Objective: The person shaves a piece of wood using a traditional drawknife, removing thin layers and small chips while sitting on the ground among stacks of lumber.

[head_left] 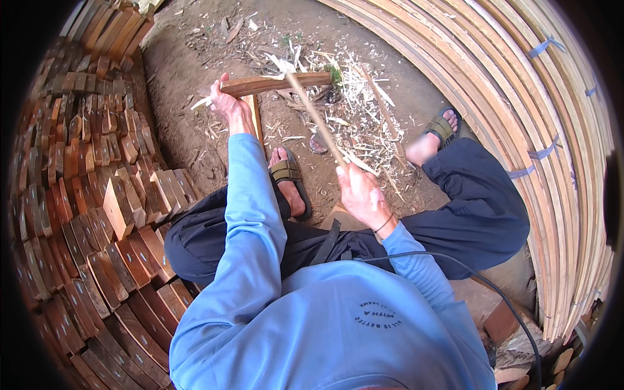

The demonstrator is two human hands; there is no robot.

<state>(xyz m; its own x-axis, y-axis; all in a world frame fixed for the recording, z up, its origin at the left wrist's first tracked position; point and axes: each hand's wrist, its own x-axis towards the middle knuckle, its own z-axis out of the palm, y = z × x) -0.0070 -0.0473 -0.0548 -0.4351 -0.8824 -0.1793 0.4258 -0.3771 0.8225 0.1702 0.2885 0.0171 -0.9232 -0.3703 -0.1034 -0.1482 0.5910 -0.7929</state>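
My left hand [231,109] is closed around the left end of a brown piece of wood [276,84], which lies crosswise ahead of me. A pale sliver [201,103] sticks out beside that hand. In my right hand [365,197], closer to my body, is a thin pale stick [317,119], blurred along its length. It slants up to the left, and its far end overlaps the brown piece; whether they touch I cannot tell. Beneath the brown piece stands a narrow pale board [254,122], partly hidden by my left arm.
Wood shavings [361,97] are scattered over the dirt floor [195,39] between and beyond my sandalled feet. Stacked brown wood blocks [84,214] line the left side. Long pale strips [513,110], tied in bundles, curve along the right. A black cable [484,278] runs past my right side.
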